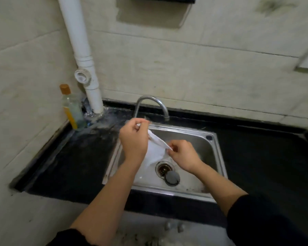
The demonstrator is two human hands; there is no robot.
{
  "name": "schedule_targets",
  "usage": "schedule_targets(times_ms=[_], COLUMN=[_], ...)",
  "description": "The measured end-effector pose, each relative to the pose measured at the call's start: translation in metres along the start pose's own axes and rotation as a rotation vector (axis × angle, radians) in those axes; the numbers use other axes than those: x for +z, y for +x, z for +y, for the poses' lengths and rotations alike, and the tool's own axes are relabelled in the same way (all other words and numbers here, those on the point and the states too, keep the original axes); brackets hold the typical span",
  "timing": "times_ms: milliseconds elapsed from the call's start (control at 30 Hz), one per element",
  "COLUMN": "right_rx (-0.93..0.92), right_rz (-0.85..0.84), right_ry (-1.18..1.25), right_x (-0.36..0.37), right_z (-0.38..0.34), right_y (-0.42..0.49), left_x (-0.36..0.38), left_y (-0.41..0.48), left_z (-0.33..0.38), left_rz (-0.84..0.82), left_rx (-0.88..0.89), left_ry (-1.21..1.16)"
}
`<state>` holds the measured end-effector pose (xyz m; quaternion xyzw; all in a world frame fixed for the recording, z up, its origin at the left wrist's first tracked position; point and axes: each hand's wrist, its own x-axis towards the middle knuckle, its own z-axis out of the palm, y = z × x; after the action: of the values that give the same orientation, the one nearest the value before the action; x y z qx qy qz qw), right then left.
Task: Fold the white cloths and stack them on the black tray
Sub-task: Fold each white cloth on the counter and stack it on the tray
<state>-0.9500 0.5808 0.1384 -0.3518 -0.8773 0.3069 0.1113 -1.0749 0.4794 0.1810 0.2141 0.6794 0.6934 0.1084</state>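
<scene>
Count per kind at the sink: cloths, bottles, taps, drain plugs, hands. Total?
white cloth: 1
bottle: 1
tap: 1
drain plug: 1
hands: 2, left hand and right hand, both pinching the white cloth
Total: 6

The sink (199, 139) is set in the counter (69, 166), near its middle. The faucet (149, 102) stands at the sink's back edge. In the counter's back left corner the bottle (71, 109) stands just left of the pipe (82, 50). In the sink, the stopper (172, 178) lies just before the drain (164, 168). The cloth (155, 151) hangs above the sink, between the left hand (133, 139) and the right hand (184, 155).
</scene>
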Motion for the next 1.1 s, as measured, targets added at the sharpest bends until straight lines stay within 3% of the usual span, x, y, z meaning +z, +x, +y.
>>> schedule_targets(times_ms=[100,433,633,833,1100], right_rx=[0.098,0.477,0.702,0.864,1.085], right_rz=[0.029,0.379,0.645,0.807,0.984], right_ry=[0.055,0.110,0.159,0.184,0.187], right_x=[-0.037,-0.153,-0.199,-0.224,-0.255], right_z=[0.030,0.160,0.203,0.233,0.296], right_y=[-0.057,-0.342,-0.512,-0.607,-0.683], left_x=[0.027,0.142,0.212,0.262,0.360], left_y=[-0.043,-0.270,-0.403,-0.482,-0.570], left_z=[0.009,0.037,0.054,0.062,0.060], left_rz=[-0.052,-0.480,-0.880,-1.212,-1.406], left_rx=[-0.029,-0.052,-0.053,-0.042,0.104], left_ry=[-0.039,-0.048,-0.023,0.058,0.140])
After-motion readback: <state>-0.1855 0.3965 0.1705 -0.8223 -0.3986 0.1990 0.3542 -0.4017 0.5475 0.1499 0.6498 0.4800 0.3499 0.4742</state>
